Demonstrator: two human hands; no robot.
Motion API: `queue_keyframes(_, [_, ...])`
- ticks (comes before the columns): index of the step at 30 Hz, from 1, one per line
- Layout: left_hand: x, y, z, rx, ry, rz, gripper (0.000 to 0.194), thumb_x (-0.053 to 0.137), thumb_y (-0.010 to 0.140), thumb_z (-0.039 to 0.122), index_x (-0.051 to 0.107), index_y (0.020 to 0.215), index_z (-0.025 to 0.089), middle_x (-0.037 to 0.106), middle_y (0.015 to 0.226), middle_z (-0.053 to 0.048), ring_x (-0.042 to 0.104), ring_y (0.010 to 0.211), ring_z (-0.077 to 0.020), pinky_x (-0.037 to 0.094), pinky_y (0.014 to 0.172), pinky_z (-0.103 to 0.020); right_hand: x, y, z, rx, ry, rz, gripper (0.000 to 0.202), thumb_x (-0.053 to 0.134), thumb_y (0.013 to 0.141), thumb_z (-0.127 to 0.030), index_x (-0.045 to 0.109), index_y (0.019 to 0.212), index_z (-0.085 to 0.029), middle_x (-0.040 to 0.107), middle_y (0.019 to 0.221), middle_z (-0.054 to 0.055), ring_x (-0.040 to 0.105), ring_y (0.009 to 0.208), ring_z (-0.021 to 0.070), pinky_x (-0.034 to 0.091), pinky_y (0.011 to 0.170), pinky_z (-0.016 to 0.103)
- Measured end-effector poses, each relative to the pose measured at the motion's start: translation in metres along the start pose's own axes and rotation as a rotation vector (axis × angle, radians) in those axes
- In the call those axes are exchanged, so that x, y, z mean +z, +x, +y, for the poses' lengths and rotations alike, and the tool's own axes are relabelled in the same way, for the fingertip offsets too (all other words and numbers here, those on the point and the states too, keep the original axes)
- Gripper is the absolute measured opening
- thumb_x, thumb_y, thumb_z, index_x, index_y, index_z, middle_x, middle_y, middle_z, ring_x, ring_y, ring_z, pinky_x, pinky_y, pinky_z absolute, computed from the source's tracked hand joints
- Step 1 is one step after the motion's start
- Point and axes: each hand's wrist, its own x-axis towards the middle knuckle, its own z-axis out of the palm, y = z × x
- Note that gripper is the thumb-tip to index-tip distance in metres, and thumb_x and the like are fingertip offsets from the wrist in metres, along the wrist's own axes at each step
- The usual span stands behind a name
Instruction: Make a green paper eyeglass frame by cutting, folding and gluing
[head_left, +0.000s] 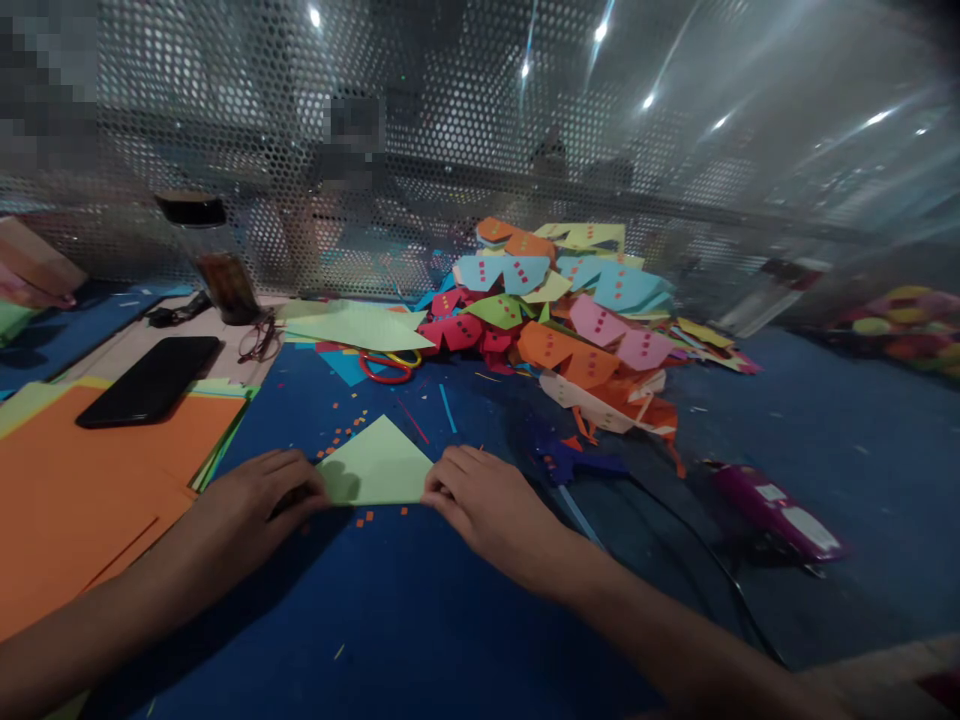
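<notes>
A light green sheet of paper [382, 465], folded into a triangle with its tip pointing away from me, is held just over the blue tabletop [360, 610]. My left hand [274, 492] grips its left corner, fingers curled and pressed together. At the right corner, my right hand [480, 510] pinches the paper between thumb and fingers. Small orange paper squares [365, 521] lie scattered around the triangle. Scissors with red and yellow handles [386, 368] rest beyond it, partly under light green sheets [352, 325].
Orange sheets [67, 480] and a black phone [150, 382] lie left, with a lidded bottle [217, 265] behind. Cut colored paper shapes [577, 330] are heaped at the back. Rightward are a blue glue gun [574, 462], its cord and a purple object [776, 510]. A perforated metal panel [420, 190] stands behind.
</notes>
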Motion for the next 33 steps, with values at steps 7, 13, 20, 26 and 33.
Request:
queue_keyframes(7, [-0.001, 0.001, 0.0, -0.029, 0.015, -0.02, 0.032, 0.05, 0.095, 0.043, 0.066, 0.075, 0.023, 0.062, 0.072, 0.0, 0.059, 0.071, -0.0185, 0.044, 0.066, -0.029, 0.0, 0.001, 0.001, 0.045, 0.024, -0.002, 0.011, 0.057, 0.099, -0.024, 0.063, 0.092, -0.019, 0.067, 0.096, 0.003, 0.06, 0.09, 0.0175, 0.043, 0.081, 0.033])
queue_keyframes(13, [-0.005, 0.001, -0.001, -0.035, 0.002, -0.024, 0.03, 0.051, 0.095, 0.043, 0.064, 0.076, 0.023, 0.062, 0.071, 0.0, 0.058, 0.066, -0.0178, 0.044, 0.06, -0.028, -0.002, 0.002, 0.0, 0.068, 0.05, -0.015, 0.007, 0.059, 0.098, -0.021, 0.063, 0.093, -0.019, 0.067, 0.096, 0.003, 0.06, 0.09, 0.0176, 0.043, 0.081, 0.032])
queue_keyframes(20, [-0.008, -0.001, -0.003, -0.057, 0.023, -0.034, 0.025, 0.054, 0.094, 0.039, 0.064, 0.077, 0.023, 0.062, 0.069, 0.001, 0.056, 0.062, -0.017, 0.042, 0.057, -0.027, -0.002, 0.001, 0.0, 0.082, 0.053, -0.007, 0.007, 0.06, 0.098, -0.021, 0.063, 0.093, -0.019, 0.067, 0.095, 0.003, 0.06, 0.089, 0.0169, 0.044, 0.08, 0.031])
queue_keyframes(26, [-0.01, -0.003, -0.014, -0.116, 0.026, -0.077, 0.024, 0.054, 0.093, 0.043, 0.065, 0.081, 0.024, 0.067, 0.077, -0.001, 0.062, 0.069, -0.0199, 0.045, 0.061, -0.028, 0.0, 0.0, 0.003, 0.087, 0.038, 0.002, 0.009, 0.058, 0.098, -0.02, 0.062, 0.09, -0.018, 0.067, 0.094, 0.003, 0.06, 0.088, 0.0182, 0.043, 0.08, 0.032])
queue_keyframes(33, [-0.014, -0.001, -0.015, -0.125, 0.034, -0.106, 0.026, 0.053, 0.092, 0.043, 0.067, 0.08, 0.025, 0.069, 0.077, -0.003, 0.062, 0.067, -0.0194, 0.045, 0.059, -0.029, -0.001, -0.001, 0.003, 0.077, -0.006, 0.018, 0.012, 0.055, 0.099, -0.019, 0.061, 0.088, -0.018, 0.066, 0.093, 0.003, 0.059, 0.085, 0.0176, 0.042, 0.077, 0.032])
